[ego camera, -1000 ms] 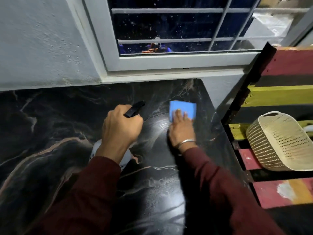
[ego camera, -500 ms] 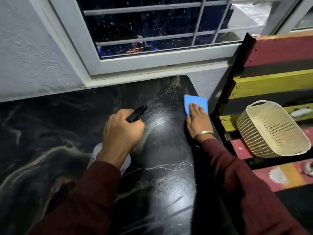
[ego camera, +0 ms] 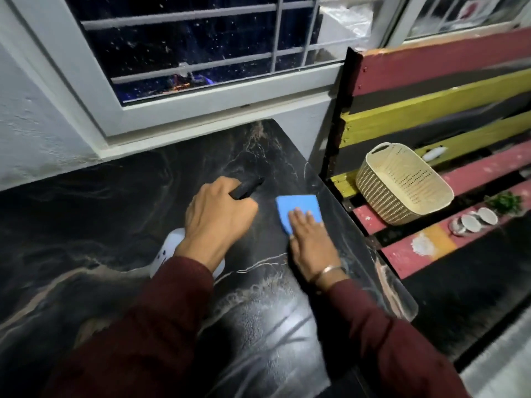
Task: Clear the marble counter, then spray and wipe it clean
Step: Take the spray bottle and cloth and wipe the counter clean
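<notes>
Black marble tabletop (ego camera: pixel 86 225) under window (ego camera: pixel 186 53) | cream basket (ego camera: pixel 402 185), cups (ego camera: pixel 474 221) on striped pallet right | left hand (ego camera: pixel 218 216) fingers clamped on spray bottle (ego camera: pixel 169 251) | right hand (ego camera: pixel 311 242) fingers straight, together, pressing blue sponge (ego camera: pixel 298 209) near tabletop's right edge

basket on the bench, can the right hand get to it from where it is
Probably yes. The right hand lies flat on the blue cloth near the counter's right edge, and nothing stands between that edge and the basket; it would need a stretch sideways.
</notes>
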Available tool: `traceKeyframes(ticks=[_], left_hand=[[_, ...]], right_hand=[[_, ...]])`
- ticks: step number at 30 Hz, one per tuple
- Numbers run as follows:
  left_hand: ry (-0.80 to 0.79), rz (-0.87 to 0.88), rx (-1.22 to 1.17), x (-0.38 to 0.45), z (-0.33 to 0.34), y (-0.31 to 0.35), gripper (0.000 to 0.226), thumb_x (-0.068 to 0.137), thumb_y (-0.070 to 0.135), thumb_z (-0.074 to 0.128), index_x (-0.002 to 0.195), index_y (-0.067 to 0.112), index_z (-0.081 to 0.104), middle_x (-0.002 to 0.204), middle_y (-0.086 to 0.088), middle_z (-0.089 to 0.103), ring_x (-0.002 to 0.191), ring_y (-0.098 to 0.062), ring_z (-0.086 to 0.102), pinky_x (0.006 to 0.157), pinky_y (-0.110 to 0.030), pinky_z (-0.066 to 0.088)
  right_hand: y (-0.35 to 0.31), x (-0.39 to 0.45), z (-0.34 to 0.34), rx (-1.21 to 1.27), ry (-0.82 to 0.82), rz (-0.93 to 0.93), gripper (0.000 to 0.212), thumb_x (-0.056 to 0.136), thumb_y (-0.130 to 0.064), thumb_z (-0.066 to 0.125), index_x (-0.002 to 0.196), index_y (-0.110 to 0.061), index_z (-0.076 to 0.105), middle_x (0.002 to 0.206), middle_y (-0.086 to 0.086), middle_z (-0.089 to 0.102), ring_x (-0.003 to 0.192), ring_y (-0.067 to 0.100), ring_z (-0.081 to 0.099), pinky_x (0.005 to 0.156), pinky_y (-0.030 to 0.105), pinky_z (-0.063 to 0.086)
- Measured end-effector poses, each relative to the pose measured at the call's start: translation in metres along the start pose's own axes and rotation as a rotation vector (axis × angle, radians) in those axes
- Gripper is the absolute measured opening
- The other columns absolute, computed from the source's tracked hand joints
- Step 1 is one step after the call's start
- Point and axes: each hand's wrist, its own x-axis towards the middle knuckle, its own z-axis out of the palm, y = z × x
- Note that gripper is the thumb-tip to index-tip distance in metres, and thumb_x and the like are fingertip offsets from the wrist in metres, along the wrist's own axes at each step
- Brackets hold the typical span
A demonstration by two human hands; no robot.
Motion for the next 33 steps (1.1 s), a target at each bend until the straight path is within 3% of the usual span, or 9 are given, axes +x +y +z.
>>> traceKeyframes(ticks=[4,9,13,16,20,22,26,29,33], left_hand=[[-0.057,0.05,0.018,-0.012,-0.003,-0.005,0.014,0.082,0.018,0.061,0.071,0.01,0.059,0.072,-0.01,0.064,0.078,-0.041,0.06,0.064,-0.039,0.042],[-0.174,0.011,0.094,-0.021,-0.001,-0.003,0.031,0.089,0.041,0.061,0.071,0.016,0.06,0.082,-0.008,0.068,0.084,-0.04,0.064,0.076,-0.042,0.053],[-0.169,0.025,0.15,-0.017,0.006,-0.01,0.015,0.085,0.028,0.06,0.075,0.017,0.058,0.086,-0.009,0.068,0.086,-0.041,0.062,0.072,-0.04,0.045],[-0.173,0.003,0.172,-0.015,0.006,-0.018,0.021,0.088,0.038,0.06,0.081,0.019,0.062,0.088,-0.008,0.067,0.088,-0.04,0.062,0.075,-0.04,0.047],[-0.121,-0.025,0.127,-0.015,0.003,-0.026,0.017,0.087,0.032,0.059,0.079,0.017,0.063,0.089,-0.01,0.068,0.089,-0.043,0.061,0.078,-0.043,0.05],[-0.113,-0.029,0.137,-0.016,0.001,-0.028,0.01,0.084,0.022,0.058,0.079,0.016,0.065,0.083,-0.009,0.066,0.086,-0.043,0.061,0.075,-0.042,0.049],[-0.062,-0.083,0.104,-0.011,0.0,-0.03,0.012,0.082,0.02,0.057,0.074,0.015,0.064,0.076,-0.01,0.065,0.083,-0.043,0.061,0.073,-0.041,0.048],[-0.034,-0.094,0.087,-0.007,0.003,-0.029,0.018,0.085,0.023,0.058,0.069,0.016,0.059,0.072,-0.011,0.059,0.079,-0.04,0.056,0.071,-0.039,0.043],[-0.027,-0.084,0.082,-0.005,0.005,-0.029,0.019,0.086,0.022,0.061,0.07,0.011,0.059,0.07,-0.008,0.062,0.071,-0.037,0.057,0.061,-0.037,0.035]], right_hand=[[0.051,-0.019,-0.01,0.02,0.082,0.353,0.065,0.089,-0.032,0.022,0.148,-0.005,0.03,0.155,0.014,0.026,0.143,0.037,0.023,0.116,0.048,0.021],[-0.017,-0.105,0.015,0.081,0.05,0.23,0.065,0.091,-0.041,0.008,0.152,-0.018,0.014,0.157,-0.004,0.006,0.146,0.021,0.0,0.119,0.036,0.002],[0.018,-0.065,0.004,0.053,0.093,0.238,0.061,0.095,-0.038,0.016,0.152,-0.018,0.021,0.159,0.0,0.014,0.147,0.024,0.01,0.119,0.038,0.008],[0.048,-0.018,-0.002,-0.002,0.128,0.371,0.053,0.099,-0.023,0.032,0.149,-0.01,0.026,0.158,0.01,0.021,0.145,0.032,0.017,0.117,0.043,0.015],[0.042,0.047,-0.007,-0.025,0.112,0.461,0.057,0.095,-0.029,0.028,0.146,-0.004,0.029,0.154,0.015,0.027,0.14,0.037,0.025,0.115,0.047,0.019],[0.003,0.061,0.0,-0.023,0.094,0.355,0.056,0.095,-0.026,0.033,0.145,-0.003,0.03,0.153,0.017,0.029,0.138,0.039,0.027,0.114,0.047,0.021],[-0.094,0.018,0.033,0.022,-0.004,-0.155,0.055,0.093,-0.028,0.027,0.143,-0.007,0.039,0.15,0.013,0.036,0.136,0.041,0.031,0.11,0.048,0.025],[-0.082,-0.021,0.032,0.037,-0.129,-0.448,0.053,0.096,-0.029,0.038,0.147,-0.016,0.032,0.155,0.003,0.03,0.144,0.029,0.024,0.116,0.044,0.018],[0.005,0.009,0.006,-0.047,-0.005,-0.2,0.055,0.095,-0.029,0.034,0.149,-0.015,0.031,0.154,0.007,0.031,0.142,0.029,0.029,0.115,0.046,0.025]])
